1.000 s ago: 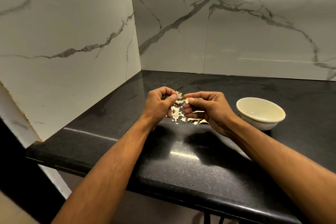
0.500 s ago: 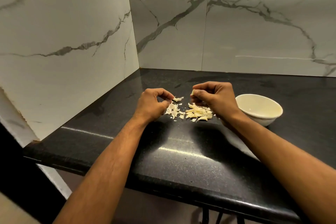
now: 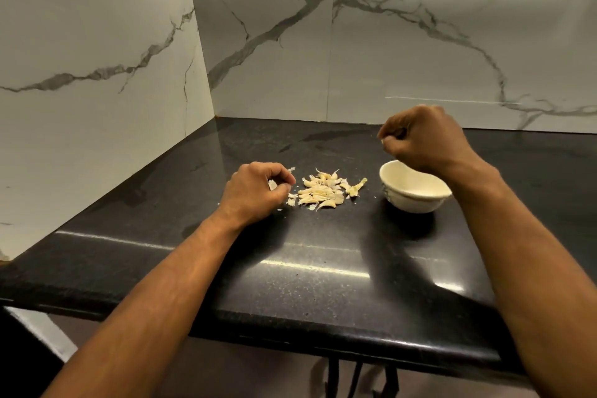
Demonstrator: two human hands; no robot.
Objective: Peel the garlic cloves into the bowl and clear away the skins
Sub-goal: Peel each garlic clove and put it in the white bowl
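Above the small cream ceramic bowl, your right hand pinches something pale, likely a peeled clove. At nine o'clock, your left hand grasps a skin scrap beside the heap of pale garlic cloves and skins, still uncleared.

One bowl is sitting on the counter, one pile of garlic is lying there, and two hands are showing.
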